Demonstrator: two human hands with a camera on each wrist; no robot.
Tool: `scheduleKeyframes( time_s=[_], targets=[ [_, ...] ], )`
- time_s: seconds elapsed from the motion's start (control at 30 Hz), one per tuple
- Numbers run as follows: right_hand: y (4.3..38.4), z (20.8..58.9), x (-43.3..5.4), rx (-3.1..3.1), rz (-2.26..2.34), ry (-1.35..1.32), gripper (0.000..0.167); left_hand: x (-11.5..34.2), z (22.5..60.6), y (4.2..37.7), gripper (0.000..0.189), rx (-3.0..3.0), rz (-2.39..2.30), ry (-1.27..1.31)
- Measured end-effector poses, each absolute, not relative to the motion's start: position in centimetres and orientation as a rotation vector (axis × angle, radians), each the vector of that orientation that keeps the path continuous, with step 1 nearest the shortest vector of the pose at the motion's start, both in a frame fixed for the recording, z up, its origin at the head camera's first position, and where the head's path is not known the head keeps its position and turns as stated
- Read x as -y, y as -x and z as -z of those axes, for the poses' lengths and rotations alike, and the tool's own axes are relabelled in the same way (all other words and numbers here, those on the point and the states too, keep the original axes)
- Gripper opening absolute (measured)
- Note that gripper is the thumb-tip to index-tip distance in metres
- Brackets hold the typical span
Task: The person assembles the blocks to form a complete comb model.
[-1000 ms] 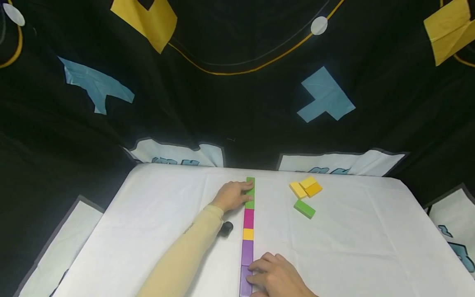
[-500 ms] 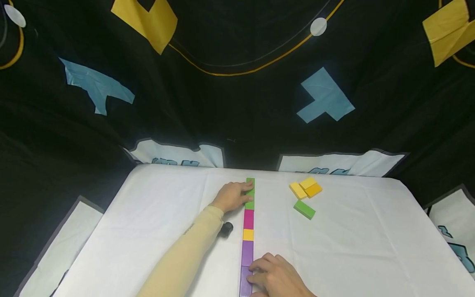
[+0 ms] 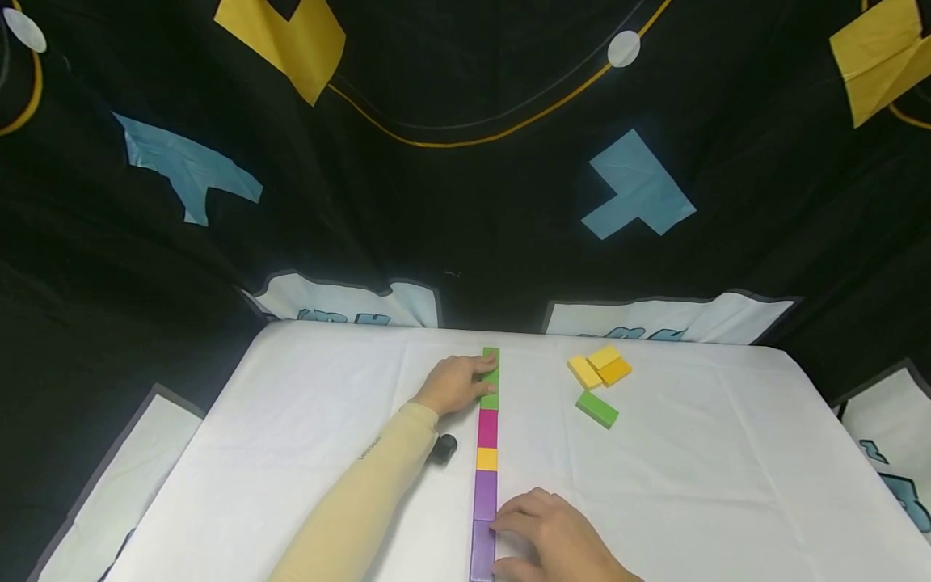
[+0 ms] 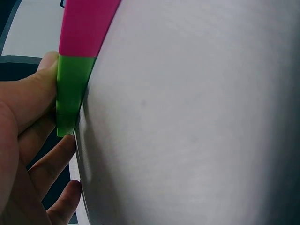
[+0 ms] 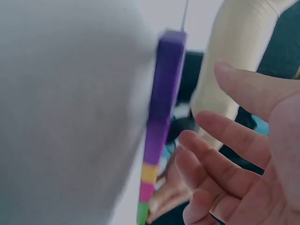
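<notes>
A straight row of coloured blocks runs away from me across the white table. It goes from a green end [image 3: 490,402] through a pink block [image 3: 488,428] and a yellow block [image 3: 486,460] to two purple blocks [image 3: 481,554] at the near end. My left hand [image 3: 452,383] rests its thumb and fingers across the green end, covering part of it. Close to the right side of the nearest purple block is my right hand [image 3: 556,537]. In the right wrist view its fingers [image 5: 243,140] are relaxed and apart from the block, holding nothing.
To the right, three yellow blocks [image 3: 585,373] lie in a cluster, with a loose green block [image 3: 596,410] just in front. A small black object [image 3: 444,447] sits by the left sleeve. Behind the white table [image 3: 698,469] hangs a black cloth [image 3: 465,226].
My right hand has shifted slightly right, away from the purple block, and its fingers have spread a little. The left hand and the row of blocks look the same.
</notes>
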State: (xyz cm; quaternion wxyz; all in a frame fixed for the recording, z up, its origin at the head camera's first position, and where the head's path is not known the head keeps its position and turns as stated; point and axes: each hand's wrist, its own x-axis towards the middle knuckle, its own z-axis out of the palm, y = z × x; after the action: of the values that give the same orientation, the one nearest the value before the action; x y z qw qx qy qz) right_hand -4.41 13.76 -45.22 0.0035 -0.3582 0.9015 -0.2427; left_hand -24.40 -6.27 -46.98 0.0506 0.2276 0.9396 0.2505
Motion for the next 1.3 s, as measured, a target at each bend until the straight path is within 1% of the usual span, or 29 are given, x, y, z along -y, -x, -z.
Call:
scheduleKeyframes(
  time_s=[0.13,0.27,0.37,0.5,0.73,0.97,1.17,1.3],
  targets=[
    [5.3,43.9,-15.1,-2.938,0.771,0.845,0.03,6.3,46.9,24.5,0.053,-2.859,-0.757,-0.701],
    [6.6,43.1,-16.7,-3.083,0.827,0.549,0.033,6.3,46.8,24.4,0.053,-2.857,-0.752,-0.704],
    [7.9,42.8,-18.2,-3.17,0.877,0.443,0.036,6.2,46.8,24.4,0.053,-2.857,-0.749,-0.704],
    [9.4,42.8,-20.0,-3.263,0.91,0.45,0.039,6.2,46.9,24.5,0.052,-2.857,-0.752,-0.702],
    [12.0,43.4,-21.7,-3.269,0.957,0.448,0.038,6.2,46.8,24.4,0.053,-2.852,-0.766,-0.678],
    [14.0,44.1,-23.2,-3.205,0.87,0.309,0.044,6.1,47.0,24.5,0.053,-2.842,-0.771,-0.661],
    [15.2,44.5,-24.0,-3.134,0.797,0.241,0.049,6.1,46.9,24.5,0.053,-2.837,-0.785,-0.653],
    [15.8,45.0,-24.1,-3.102,0.691,0.201,0.047,6.2,47.0,24.5,0.053,-2.84,-0.778,-0.657]
  ],
)
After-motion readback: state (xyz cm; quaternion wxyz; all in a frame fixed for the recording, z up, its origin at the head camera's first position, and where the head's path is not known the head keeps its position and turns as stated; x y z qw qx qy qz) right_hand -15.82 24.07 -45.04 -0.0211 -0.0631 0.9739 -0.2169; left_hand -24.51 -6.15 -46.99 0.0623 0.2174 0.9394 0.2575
